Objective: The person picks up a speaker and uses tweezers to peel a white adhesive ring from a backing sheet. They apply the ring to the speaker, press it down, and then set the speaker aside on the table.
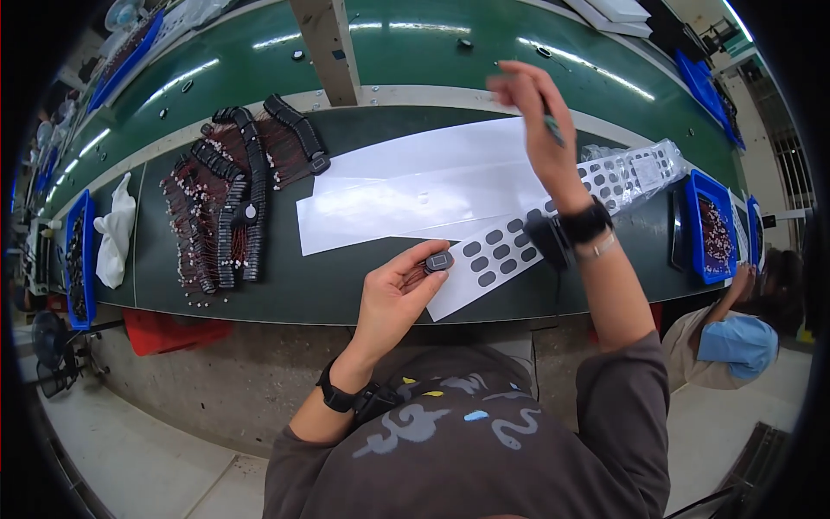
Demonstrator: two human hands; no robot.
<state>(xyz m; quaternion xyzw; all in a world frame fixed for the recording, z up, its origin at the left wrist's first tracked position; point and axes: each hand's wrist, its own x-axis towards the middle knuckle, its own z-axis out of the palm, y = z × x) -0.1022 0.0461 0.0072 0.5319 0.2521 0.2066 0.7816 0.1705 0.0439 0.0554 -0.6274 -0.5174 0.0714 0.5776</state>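
Between the thumb and fingers of my left hand (393, 290) is a small black rounded part (439, 260) with a pale rectangular outline on its face. Dark red wires trail from it into my palm. The part is just at the left end of a white sheet (458, 298) that carries rows of dark grey oval pads (500, 252). My right hand (543, 121) is raised above the far side of the bench, fingers curled around a slim dark tool (553, 130), whose kind I cannot make out. Below it, my wrist and a black wrist strap cover some of the pads.
Rows of black parts (257, 190) with red wires and white connectors lie at the left. Glossy white paper (389, 203) covers the middle. A plastic-wrapped pad sheet (644, 171) and a blue tray (731, 246) are at the right; another blue tray (89, 298) stands far left beside a white cloth (114, 238).
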